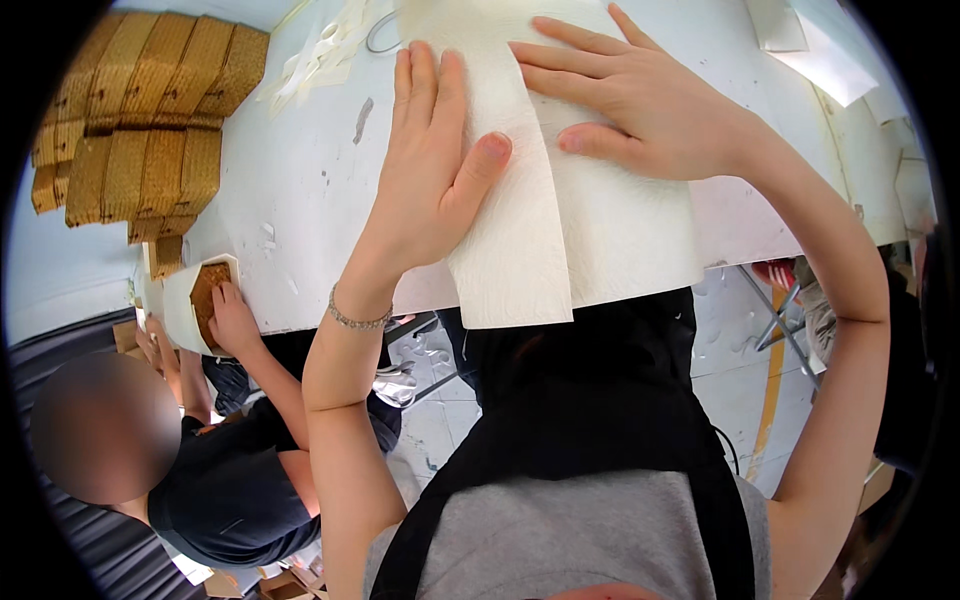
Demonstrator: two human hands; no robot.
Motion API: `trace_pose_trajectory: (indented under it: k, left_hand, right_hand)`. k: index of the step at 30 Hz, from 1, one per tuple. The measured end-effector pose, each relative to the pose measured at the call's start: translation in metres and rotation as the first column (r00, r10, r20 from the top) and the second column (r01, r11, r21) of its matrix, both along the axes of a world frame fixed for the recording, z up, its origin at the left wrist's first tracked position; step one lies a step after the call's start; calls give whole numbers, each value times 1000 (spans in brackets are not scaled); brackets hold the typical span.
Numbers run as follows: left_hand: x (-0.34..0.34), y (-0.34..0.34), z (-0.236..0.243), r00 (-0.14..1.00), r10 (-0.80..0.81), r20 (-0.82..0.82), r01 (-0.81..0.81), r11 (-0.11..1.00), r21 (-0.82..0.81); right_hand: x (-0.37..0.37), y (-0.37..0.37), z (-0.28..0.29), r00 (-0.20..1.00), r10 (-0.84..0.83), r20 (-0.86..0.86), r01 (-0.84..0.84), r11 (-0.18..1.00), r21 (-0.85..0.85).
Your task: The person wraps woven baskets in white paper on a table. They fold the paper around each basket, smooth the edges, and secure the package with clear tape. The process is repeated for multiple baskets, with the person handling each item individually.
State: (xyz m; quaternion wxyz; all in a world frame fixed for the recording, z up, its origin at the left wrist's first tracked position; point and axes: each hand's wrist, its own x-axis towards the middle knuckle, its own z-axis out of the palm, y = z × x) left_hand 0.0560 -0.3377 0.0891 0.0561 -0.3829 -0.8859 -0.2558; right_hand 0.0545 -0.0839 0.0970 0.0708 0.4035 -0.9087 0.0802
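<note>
A grey top (590, 530), a broad-strapped black apron (575, 425) and a beaded bracelet (358, 324) are worn.

Brown boxes (155, 165) stacked left; yellow stripe (770, 400) on floor (722, 345).

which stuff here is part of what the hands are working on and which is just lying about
In use:
- cream textured sheet material, under the left hand and right hand

Seemingly just lying about:
- pale strips, upper left on the table
- stacked brown woven pieces, far left
</note>
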Motion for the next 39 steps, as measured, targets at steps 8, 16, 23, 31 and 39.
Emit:
trace_pose_trajectory:
  k: [8,16,23,31,39]
  left_hand:
    - [-2,6,4,998,-21,-64,14,994,-112]
    - [-2,12,4,991,-18,-130,-10,977,-214]
    - [-5,7,6,980,-74,-185,29,972,-233]
    - [-7,10,12,992,-98,-82,71,956,-284]
    - [-4,16,13,990,-48,-131,0,937,-348]
  right_hand:
    - [-2,0,-1,1000,15,16,-14,1000,-20]
    - [-1,2,-3,999,36,-3,-36,998,-57]
    - [-3,3,-7,1000,23,-10,-23,999,28]
    - [-3,4,-9,998,35,-48,-35,999,5]
    - [0,1,2,999,-17,37,16,1000,21]
